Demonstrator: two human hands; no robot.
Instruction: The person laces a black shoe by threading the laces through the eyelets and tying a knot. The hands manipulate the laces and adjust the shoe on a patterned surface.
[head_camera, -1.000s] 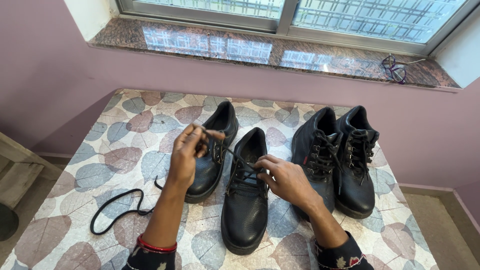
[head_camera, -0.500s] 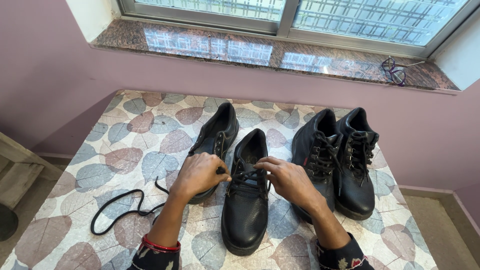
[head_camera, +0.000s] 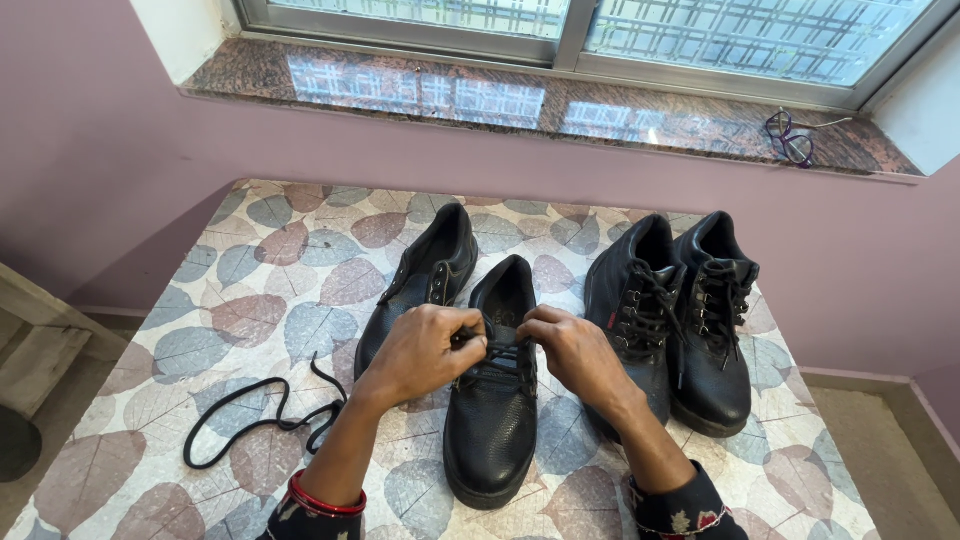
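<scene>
A black leather shoe (head_camera: 490, 420) stands toe toward me in the middle of the table. My left hand (head_camera: 425, 350) and my right hand (head_camera: 572, 355) meet over its eyelets, both pinching its black lace (head_camera: 503, 352). A second black shoe (head_camera: 432, 265) without a lace lies just behind my left hand. A loose black lace (head_camera: 250, 415) curls on the table to the left of my left forearm.
A laced pair of black shoes (head_camera: 680, 320) stands at the right of the leaf-patterned table (head_camera: 230, 300). Behind is a purple wall and a stone window sill (head_camera: 500, 100) with glasses (head_camera: 790, 135) on it. A wooden piece (head_camera: 40, 340) sits at the left.
My left hand came down from a raised pull on the lace to the shoe's eyelets, meeting my right hand there. The shoes have not moved.
</scene>
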